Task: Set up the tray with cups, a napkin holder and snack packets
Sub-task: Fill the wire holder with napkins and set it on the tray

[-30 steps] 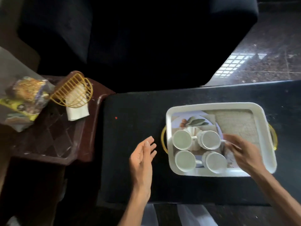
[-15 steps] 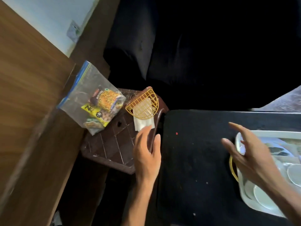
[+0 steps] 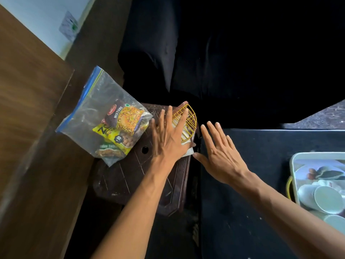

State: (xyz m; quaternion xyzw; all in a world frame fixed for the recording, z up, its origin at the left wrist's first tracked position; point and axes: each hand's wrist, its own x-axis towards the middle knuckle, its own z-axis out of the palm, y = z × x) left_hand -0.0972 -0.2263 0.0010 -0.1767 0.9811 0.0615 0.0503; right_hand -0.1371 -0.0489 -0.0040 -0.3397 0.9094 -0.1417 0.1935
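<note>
Left hand point(image 3: 170, 136): your grip is fully open, with five fingers straight and spread, and it holds nothing. The palm faces down just left of frame centre. The fingers lie across the one gold wire napkin holder point(image 3: 189, 119); whether they press on it or only hover cannot be told. The thumb sits over the white napkins point(image 3: 188, 153) that stick out below the holder.

Right hand point(image 3: 221, 155): this grip is also fully open, fingers straight and fanned, and it holds nothing. It is just to the right of the holder, apart from it, over the edge of the black surface point(image 3: 261, 184).

The holder and napkins sit on the brown surface point(image 3: 130, 176), at its upper right corner. On the same surface, left of your left hand, lies one clear zip bag point(image 3: 87, 116) with a blue seal. Three snack packets can be counted inside: one dark red packet point(image 3: 124, 116) marked "Mixture", one yellow packet point(image 3: 112, 136) and one green packet point(image 3: 110, 149) at the bottom. Any further ones are hidden.

One white tray point(image 3: 293, 165) rests on the black surface at the lower right edge of the frame, well apart from both hands and cut off by the frame. One yellow handle point(image 3: 288, 186) shows. Two white cups point(image 3: 317, 198) are visible in it.

A black sofa point(image 3: 233, 53) fills the top of the frame.
</note>
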